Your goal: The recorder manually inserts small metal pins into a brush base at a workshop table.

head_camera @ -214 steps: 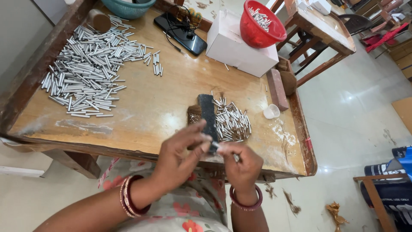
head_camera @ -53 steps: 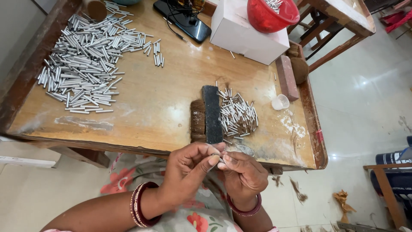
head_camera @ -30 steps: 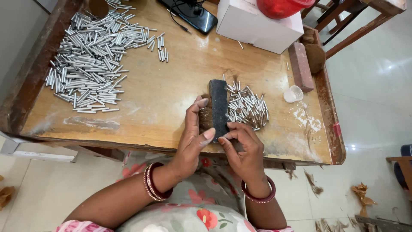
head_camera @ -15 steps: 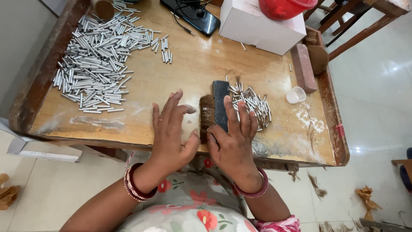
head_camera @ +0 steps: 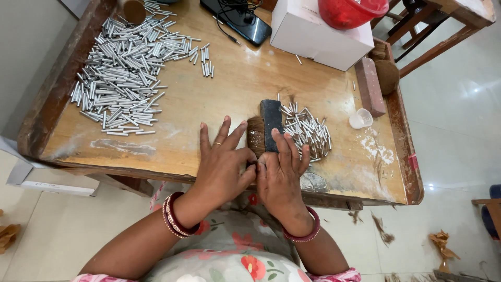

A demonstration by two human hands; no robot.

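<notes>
Both hands lie flat near the front edge of the table (head_camera: 172, 133), palms down, fingers spread. Left hand (head_camera: 222, 167): fingers apart, fanned out over bare wood, thumb turned in twd the right hand; a ring shows on one finger, red bangles at the wrist. Right hand (head_camera: 281, 175): fingers also apart, tips resting on the near end of the dark block (head_camera: 271, 117) and just beside the small pile of tubes (head_camera: 308, 130); red bangle at that wrist too. Neither hand grips anything that shows; thumbs meet betw. the two hands, and a small dark bit sits there, too hidden to tell what. Block lies lengthwise, pointing away from the person, w/ a brown bristly patch (head_camera: 255, 137) touching its left side. Small pile is short silver metal tubes, heaped loosely right of the block, touching it. Big pile of same tubes (head_camera: 128, 68) is spread far left on the table, well apart from the hands. At back: black phone (head_camera: 237, 20) w/ cable, white box (head_camera: 318, 34) w/ red bowl (head_camera: 355, 10) on top. Right side: brick-like reddish bar (head_camera: 369, 86) near the edge, small clear cup (head_camera: 360, 118) just beside it, white powder smear (head_camera: 381, 151) nearer the person. Floor is pale tile; brown scraps (head_camera: 383, 235) lie below the table at right.
</notes>
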